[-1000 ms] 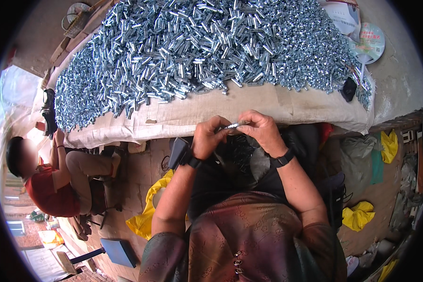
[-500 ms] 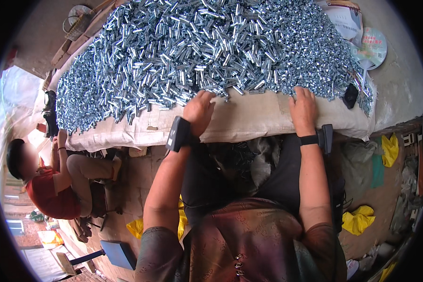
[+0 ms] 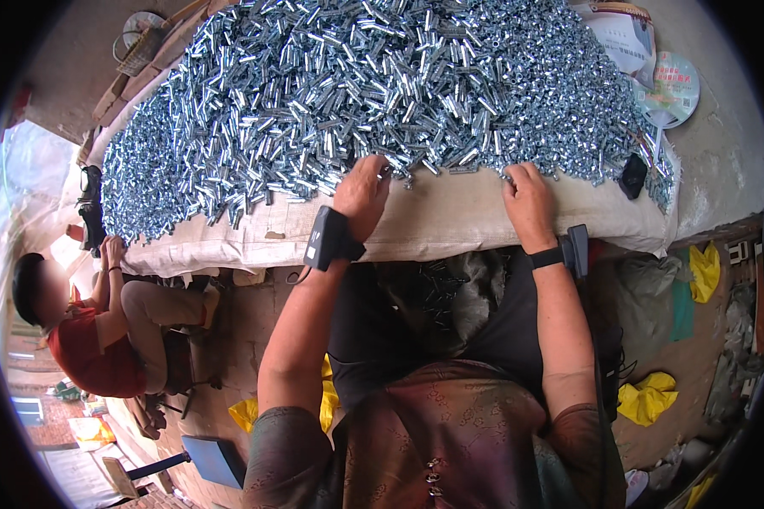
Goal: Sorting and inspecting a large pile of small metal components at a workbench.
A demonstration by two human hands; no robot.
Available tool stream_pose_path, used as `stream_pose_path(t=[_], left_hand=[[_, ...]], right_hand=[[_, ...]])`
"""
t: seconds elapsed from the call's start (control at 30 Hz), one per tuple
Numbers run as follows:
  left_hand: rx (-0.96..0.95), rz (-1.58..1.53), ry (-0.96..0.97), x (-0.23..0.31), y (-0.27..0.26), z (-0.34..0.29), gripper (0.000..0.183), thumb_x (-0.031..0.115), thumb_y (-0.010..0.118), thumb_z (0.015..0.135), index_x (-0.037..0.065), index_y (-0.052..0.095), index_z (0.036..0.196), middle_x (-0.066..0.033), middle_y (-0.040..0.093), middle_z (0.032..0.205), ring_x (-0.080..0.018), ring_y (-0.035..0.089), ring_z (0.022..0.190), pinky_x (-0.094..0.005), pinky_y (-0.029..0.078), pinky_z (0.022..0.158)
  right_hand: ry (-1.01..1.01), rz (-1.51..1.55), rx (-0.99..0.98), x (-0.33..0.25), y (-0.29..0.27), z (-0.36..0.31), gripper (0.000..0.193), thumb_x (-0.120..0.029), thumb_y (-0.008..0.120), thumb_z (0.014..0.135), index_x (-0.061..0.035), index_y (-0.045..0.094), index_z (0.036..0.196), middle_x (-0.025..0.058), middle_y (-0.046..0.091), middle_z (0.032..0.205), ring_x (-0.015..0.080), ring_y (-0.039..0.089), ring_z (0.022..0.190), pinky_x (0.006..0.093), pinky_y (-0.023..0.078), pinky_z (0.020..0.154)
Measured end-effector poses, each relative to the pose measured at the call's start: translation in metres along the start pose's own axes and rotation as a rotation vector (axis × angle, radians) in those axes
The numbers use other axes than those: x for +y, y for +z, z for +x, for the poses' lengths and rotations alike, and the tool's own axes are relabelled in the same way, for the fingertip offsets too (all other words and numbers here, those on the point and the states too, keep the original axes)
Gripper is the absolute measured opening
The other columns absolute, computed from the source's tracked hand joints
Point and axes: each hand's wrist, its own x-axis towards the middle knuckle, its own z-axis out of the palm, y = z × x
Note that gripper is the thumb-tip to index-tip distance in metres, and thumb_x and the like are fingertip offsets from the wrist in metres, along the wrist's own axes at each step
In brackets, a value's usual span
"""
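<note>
A big heap of shiny metal sleeves (image 3: 331, 102) covers the cloth-topped table, with small nut-like metal pieces (image 3: 560, 110) massed on its right side. At the heap's near edge, my left hand (image 3: 361, 199) has its fingers curled together around a metal piece (image 3: 386, 171), mostly hidden by the fingertips. To the right, my right hand (image 3: 529, 205) pinches a small nut-like piece (image 3: 508, 177) between thumb and fingers, just off the pile. Both wrists carry black strapped devices. Pale cloth (image 3: 450, 212) lies bare between the hands.
A dark lump (image 3: 632, 176) and a round fan (image 3: 672, 92) are at the table's right end. Another person in a red shirt (image 3: 98, 348) sits at the left end. Below the table edge, dark sheeting (image 3: 475, 297) holds loose metal parts between my knees.
My right hand has shifted left along the heap's edge, and a small piece now shows at its fingertips. My left hand has moved slightly up, its fingers drawn closer around a metal piece.
</note>
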Motion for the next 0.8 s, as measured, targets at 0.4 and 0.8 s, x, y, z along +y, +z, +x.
stream_pose_path(t=[0.4,0.8], left_hand=[[-0.033,-0.738,-0.412,0.016,-0.004,-0.045,0.019,0.002,0.058,0.084,-0.001,0.057,0.103,-0.0066,0.06,0.086,-0.0133,0.061,0.073,-0.024,0.047,0.058],[-0.067,-1.091,-0.615,0.036,-0.008,-0.066,0.012,0.01,0.06,0.087,0.002,0.058,0.096,-0.0053,0.062,0.08,-0.0128,0.062,0.07,-0.0205,0.046,0.053]], right_hand=[[-0.098,0.125,0.009,-0.042,0.006,-0.019,0.011,0.002,0.058,0.072,-0.0023,0.056,0.082,0.0122,0.057,0.087,0.031,0.058,0.081,0.0372,0.048,0.067],[0.418,1.482,-0.428,-0.087,0.015,-0.05,0.018,-0.001,0.063,0.079,-0.0012,0.057,0.097,0.0001,0.06,0.086,0.0053,0.057,0.079,0.0204,0.046,0.07]])
